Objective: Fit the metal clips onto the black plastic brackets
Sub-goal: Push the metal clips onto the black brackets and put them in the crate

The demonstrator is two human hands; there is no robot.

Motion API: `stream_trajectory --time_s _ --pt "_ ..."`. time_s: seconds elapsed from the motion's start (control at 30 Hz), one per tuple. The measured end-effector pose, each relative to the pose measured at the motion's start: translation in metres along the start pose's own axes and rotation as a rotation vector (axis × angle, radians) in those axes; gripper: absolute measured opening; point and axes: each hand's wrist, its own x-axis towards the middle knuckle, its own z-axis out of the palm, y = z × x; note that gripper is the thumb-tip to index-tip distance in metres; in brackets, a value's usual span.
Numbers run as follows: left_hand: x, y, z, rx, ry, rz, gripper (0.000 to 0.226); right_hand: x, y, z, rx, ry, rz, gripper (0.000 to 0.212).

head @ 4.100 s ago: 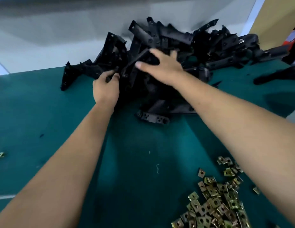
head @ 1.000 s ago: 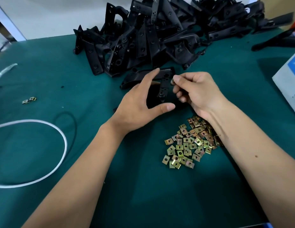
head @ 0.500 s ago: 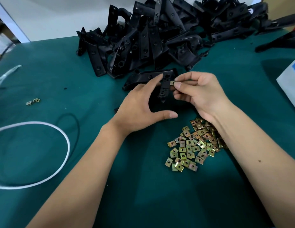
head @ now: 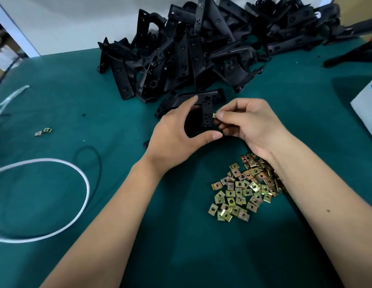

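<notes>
While the left hand (head: 176, 134) steadies one black plastic bracket (head: 207, 113) against the green table mat (head: 181, 246), the right hand (head: 249, 123) brings a single metal clip (head: 214, 115) up to the right edge of the bracket's narrow tab. The left hand arches over the part, forefinger reaching to its far side and thumb stretched along the near side, so the bracket looks braced between them; how firmly it is held I cannot tell, since the palm hides most of it. That hold seems meant to stop the bracket sliding when the clip is pushed on from the side. The right hand pinches the clip between thumb and fingertips, the other fingers curled beneath, leaving the clip's leading edge exposed and touching, or just beside, the tab. Whether it has begun to slide on is too small to judge.

A loose heap of brass-coloured clips (head: 241, 190) lies just under the right forearm, near enough for that hand to take the next one with little reach. The pile of brackets (head: 201, 50) sits along the far edge of the mat, just beyond the working spot. Two stray clips (head: 43, 132) lie well apart to the left, near a white cord loop (head: 83, 179). Judging by the full piles, most of the work remains.
</notes>
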Motion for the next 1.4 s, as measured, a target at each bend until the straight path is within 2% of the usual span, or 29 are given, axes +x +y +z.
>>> stream_trajectory --time_s 0.17,0.3,0.47,0.77,0.87,0.97,1.03,1.13,1.2,1.3,1.4 --pt "-0.002 0.002 0.002 0.073 0.036 0.025 0.102 0.000 0.000 0.000 -0.028 -0.015 -0.004 0.019" --pt "-0.002 0.001 0.001 0.046 0.033 0.068 0.100 -0.001 -0.001 0.000 -0.042 -0.031 0.018 0.012" --pt "-0.003 0.002 0.000 0.051 0.051 0.135 0.097 -0.002 -0.001 0.005 0.032 -0.014 0.042 0.031" --pt "-0.001 0.003 0.000 0.126 0.081 0.214 0.094 -0.001 -0.001 0.006 0.040 -0.011 0.052 0.031" --pt "0.000 0.002 0.000 0.212 0.077 0.184 0.097 0.001 0.003 0.008 -0.117 0.043 0.011 0.033" --pt "0.003 -0.001 -0.001 0.331 0.099 0.113 0.102 0.000 0.005 0.007 -0.500 0.091 -0.119 0.031" --pt "0.005 -0.007 -0.005 0.400 0.151 0.072 0.104 -0.003 -0.002 0.002 -0.723 -0.032 -0.229 0.026" --pt "0.004 -0.013 -0.010 0.477 0.209 0.021 0.104 -0.014 -0.016 0.000 -0.843 -0.523 -0.202 0.017" --pt "0.004 -0.014 -0.009 0.499 0.230 0.000 0.105 -0.019 -0.021 0.001 -0.915 -0.712 -0.160 0.016" --pt "0.004 -0.014 -0.006 0.522 0.246 -0.016 0.104 -0.023 -0.022 0.004 -1.039 -0.802 -0.152 0.022" --pt "0.003 -0.014 -0.006 0.529 0.245 -0.025 0.104 -0.022 -0.019 0.008 -1.070 -0.792 -0.168 0.015"
